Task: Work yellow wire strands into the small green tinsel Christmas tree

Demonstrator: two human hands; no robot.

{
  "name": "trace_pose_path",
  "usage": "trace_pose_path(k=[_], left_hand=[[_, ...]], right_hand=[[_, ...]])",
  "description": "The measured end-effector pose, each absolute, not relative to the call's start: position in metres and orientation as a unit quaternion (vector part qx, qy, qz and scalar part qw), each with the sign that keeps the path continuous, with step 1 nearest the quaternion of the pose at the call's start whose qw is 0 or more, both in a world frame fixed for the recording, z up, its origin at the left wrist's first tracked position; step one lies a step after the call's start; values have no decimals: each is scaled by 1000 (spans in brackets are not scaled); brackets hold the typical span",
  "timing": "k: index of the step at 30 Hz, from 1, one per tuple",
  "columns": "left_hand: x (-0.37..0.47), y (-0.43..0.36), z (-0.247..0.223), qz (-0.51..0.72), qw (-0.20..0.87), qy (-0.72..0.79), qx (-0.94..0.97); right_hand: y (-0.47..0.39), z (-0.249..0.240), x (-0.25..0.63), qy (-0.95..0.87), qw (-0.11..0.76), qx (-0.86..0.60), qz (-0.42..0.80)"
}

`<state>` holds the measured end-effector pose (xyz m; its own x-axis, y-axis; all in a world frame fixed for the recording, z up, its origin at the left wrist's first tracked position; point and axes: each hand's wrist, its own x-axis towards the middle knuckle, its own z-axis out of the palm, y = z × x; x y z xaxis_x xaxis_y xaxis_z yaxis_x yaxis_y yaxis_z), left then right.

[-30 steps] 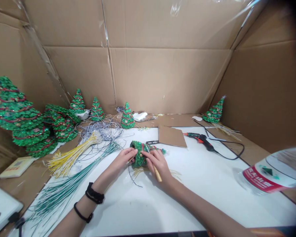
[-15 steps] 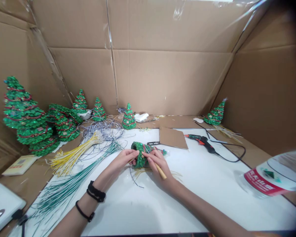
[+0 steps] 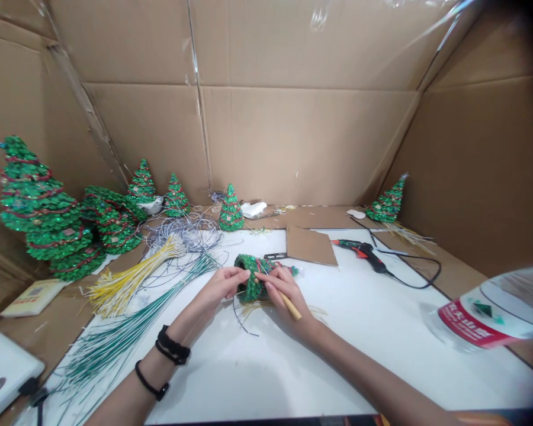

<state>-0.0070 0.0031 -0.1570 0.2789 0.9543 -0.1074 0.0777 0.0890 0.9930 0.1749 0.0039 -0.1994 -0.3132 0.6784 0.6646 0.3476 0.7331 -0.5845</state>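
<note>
A small green tree (image 3: 250,288) with red trim lies on its side over the white board, its wide base facing left. My left hand (image 3: 225,284) pinches the rim of that base between thumb and fingers. From the right, my right hand (image 3: 288,294) holds a wooden-handled tool (image 3: 290,306), its thin end against the tree's side near a gold bead. The fingers of my right hand also cover the narrower part of the tree. A dark wire hangs below the base, and pale yellow strands lie beneath.
Green wires (image 3: 128,334), yellow wires (image 3: 124,284) and tangled wire (image 3: 184,228) lie left. Behind stand several finished trees (image 3: 231,210). A cardboard piece (image 3: 311,246), a glue gun (image 3: 363,251) with its cord and a large bottle (image 3: 493,313) are to the right.
The whole view has shifted slightly. Both hands keep nearly the same hold on the tree and the tool.
</note>
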Motion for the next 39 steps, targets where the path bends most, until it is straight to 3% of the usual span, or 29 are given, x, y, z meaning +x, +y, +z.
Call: trace_pose_path(k=[6, 10, 12, 17, 22, 26, 28, 33, 39], left_hand=[[-8, 7, -161, 366, 560, 486, 563], [-10, 9, -159, 356, 482, 508, 619], [-13, 8, -155, 355, 381, 514, 682], [-29, 5, -144, 289, -1, 562, 775], [-47, 16, -145, 283, -169, 525, 785], [-44, 19, -153, 285, -190, 513, 788], [-39, 17, -156, 297, -180, 510, 787], [-27, 9, -157, 303, -121, 491, 808], [-18, 5, -158, 271, -7, 494, 826]], right_hand=[[6, -196, 178, -794, 481, -325, 179], [6, -198, 178, -811, 465, -325, 146], [6, -199, 177, -824, 451, -324, 115], [7, -202, 174, -841, 428, -323, 69], [4, -203, 173, -829, 440, -343, 46], [-4, -201, 173, -776, 521, -348, -74], [-8, -197, 173, -799, 514, -291, -110], [-16, -191, 171, -928, 329, -149, -97], [-15, -202, 165, -959, 197, -180, -89]])
